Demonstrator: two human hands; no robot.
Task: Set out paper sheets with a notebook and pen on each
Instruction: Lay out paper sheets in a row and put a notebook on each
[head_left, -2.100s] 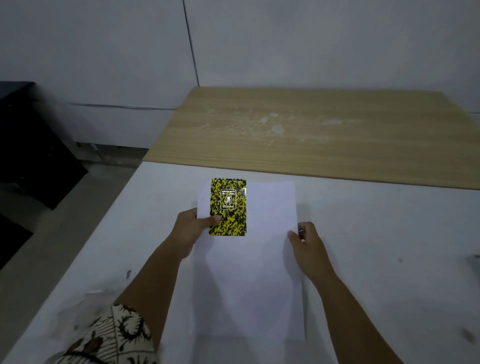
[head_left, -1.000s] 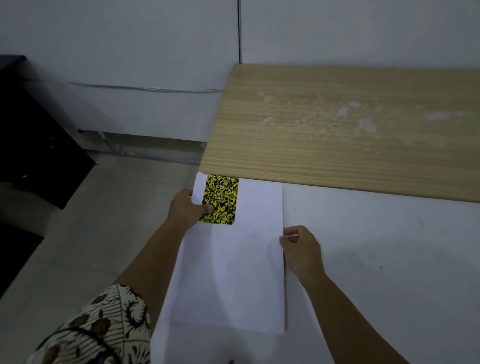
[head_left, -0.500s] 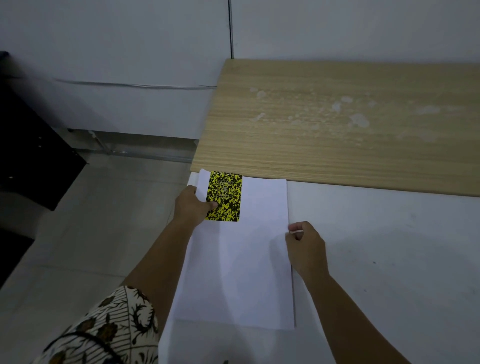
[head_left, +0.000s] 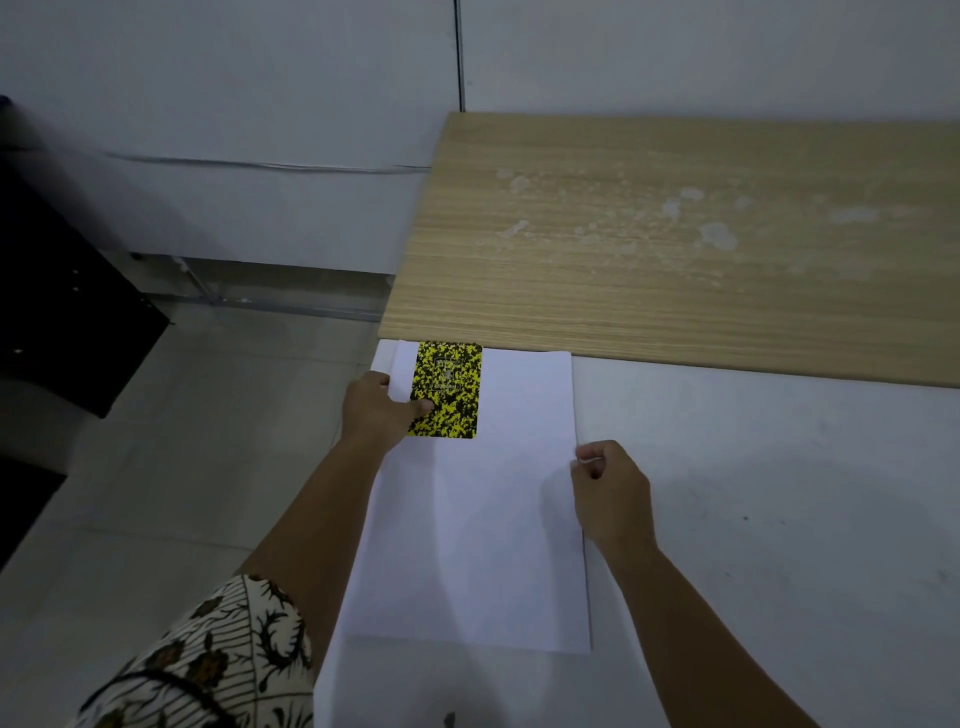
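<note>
White worktop (head_left: 779, 519) meets a wooden board; at its far left corner lies the paper sheet (head_left: 478, 545), light and floppy. Left hand (head_left: 376, 410) pinches sheet and stiff notebook (head_left: 449, 389) together; right hand (head_left: 610, 491) fingers pinch the sheet's right edge

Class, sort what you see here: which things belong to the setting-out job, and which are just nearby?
Job: paper sheet; yellow-and-black notebook on its far left corner, held by the left hand; right hand at the sheet's right edge.

Nearby: wooden board; white table; black cabinet.
</note>
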